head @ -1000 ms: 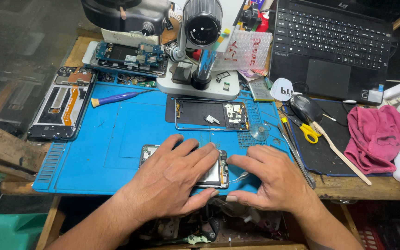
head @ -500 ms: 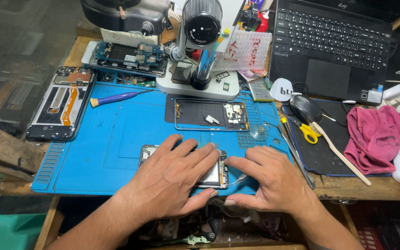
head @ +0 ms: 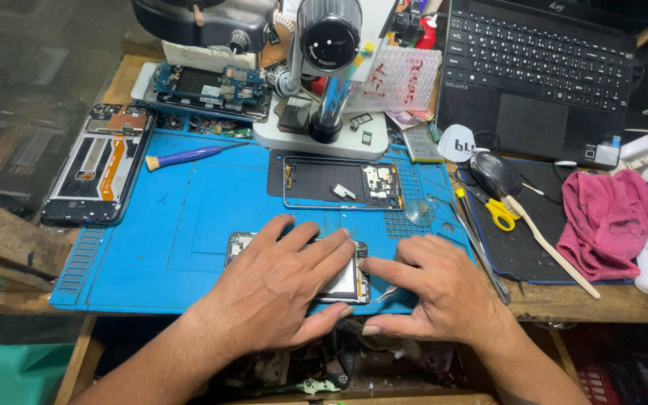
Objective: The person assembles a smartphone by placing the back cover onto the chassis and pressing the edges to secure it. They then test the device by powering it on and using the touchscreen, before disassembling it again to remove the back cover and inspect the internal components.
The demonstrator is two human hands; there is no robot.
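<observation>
The opened phone [head: 354, 279] lies flat on the blue mat [head: 189, 225], near its front edge, long side running left to right. Its back is off, so a bit of circuit board shows at the left end and pale inner parts at the right end. My left hand [head: 279, 289] covers most of its middle; my right hand [head: 433, 289] touches its right end.

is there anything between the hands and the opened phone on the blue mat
Nothing visible. The left hand lies flat on the opened phone, covering most of it, and the right hand has its fingertips at the phone's right end. The other phone frame lies further back on the blue mat, apart from both hands.
</observation>
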